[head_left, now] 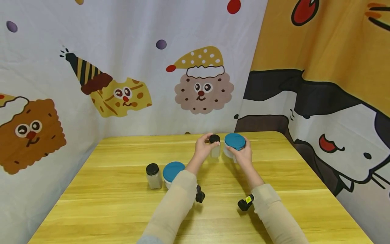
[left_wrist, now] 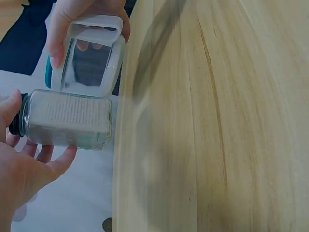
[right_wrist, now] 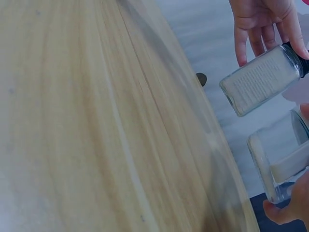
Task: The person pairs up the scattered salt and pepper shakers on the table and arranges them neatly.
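My left hand (head_left: 201, 148) grips a square glass jar (head_left: 215, 151) with a black screw lid, thumb and fingers around its lid end. Pale contents and a printed text panel show on the jar (left_wrist: 67, 118) in the left wrist view. Just to the right, my right hand (head_left: 244, 155) holds a clear container (head_left: 229, 151) by its sides, under a round blue lid (head_left: 234, 140). A white handle (left_wrist: 96, 36) stands out from that container. Both things are held upright side by side, close together, near the table's far edge, with shadows on the wood apart from their bases.
Left of my left forearm, a second black-lidded jar (head_left: 154, 179) stands on the wooden table (head_left: 219, 217). Beside it is another blue-lidded container (head_left: 173, 171), partly hidden by my sleeve. A printed cloth (head_left: 137, 40) hangs behind the table.
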`<state>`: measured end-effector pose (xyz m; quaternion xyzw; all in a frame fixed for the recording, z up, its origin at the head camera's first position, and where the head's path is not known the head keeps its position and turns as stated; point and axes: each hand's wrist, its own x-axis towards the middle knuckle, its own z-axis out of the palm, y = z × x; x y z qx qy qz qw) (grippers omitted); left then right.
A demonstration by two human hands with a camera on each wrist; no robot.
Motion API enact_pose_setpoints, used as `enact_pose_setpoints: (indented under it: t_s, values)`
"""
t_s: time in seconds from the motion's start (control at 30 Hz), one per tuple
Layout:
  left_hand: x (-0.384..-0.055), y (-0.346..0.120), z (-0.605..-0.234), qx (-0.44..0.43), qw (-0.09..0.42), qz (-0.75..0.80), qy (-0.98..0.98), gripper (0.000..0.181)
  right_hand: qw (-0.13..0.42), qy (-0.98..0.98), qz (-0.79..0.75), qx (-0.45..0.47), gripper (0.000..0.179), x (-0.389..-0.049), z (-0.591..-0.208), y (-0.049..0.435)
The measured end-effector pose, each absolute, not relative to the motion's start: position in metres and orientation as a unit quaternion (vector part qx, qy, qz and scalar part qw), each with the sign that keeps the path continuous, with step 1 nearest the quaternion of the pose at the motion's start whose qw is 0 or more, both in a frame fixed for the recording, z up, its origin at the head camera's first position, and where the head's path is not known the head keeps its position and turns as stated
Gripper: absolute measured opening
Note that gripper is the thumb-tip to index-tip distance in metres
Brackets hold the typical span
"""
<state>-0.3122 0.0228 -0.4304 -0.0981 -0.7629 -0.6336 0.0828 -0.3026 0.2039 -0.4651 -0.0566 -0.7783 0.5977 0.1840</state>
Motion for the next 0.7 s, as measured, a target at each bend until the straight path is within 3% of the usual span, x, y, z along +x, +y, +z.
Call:
enact_pose_setpoints:
  t_s: [0.7]
  values:
    - [-0.298, 0.02, -0.424, -0.113, 0.087, -0.62, -0.772, 0.042, 0.193, -0.765, 0.611, -0.068, 0.09, -0.282, -0.456, 0.203]
